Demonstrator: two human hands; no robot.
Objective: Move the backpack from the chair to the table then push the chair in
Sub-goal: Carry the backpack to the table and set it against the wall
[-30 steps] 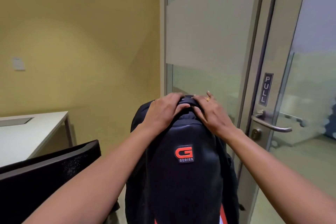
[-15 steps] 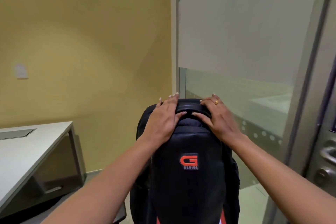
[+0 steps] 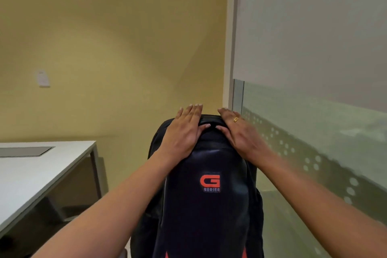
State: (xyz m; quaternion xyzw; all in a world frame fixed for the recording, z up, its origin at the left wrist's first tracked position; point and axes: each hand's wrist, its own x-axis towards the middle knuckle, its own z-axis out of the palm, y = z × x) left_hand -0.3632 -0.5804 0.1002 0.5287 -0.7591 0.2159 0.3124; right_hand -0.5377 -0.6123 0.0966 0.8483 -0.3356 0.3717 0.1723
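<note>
Black fabric with a red "G SERIES" logo covered the backpack, which stood upright in the near centre of the view, held clear of the counter. Its base was cut off by the bottom edge, so any support could not be determined. The left hand lay over the top left shoulder of the backpack, fingers extended and close together, thumb hooked at the top handle. The right hand, blurred and wearing a gold ring, lay over the top right shoulder, fingers extended, thumb at the same handle. The white counter occupied the left, its right corner just beside the backpack. Beyond stood a yellow wall and, at right, a frosted glass partition.
</note>
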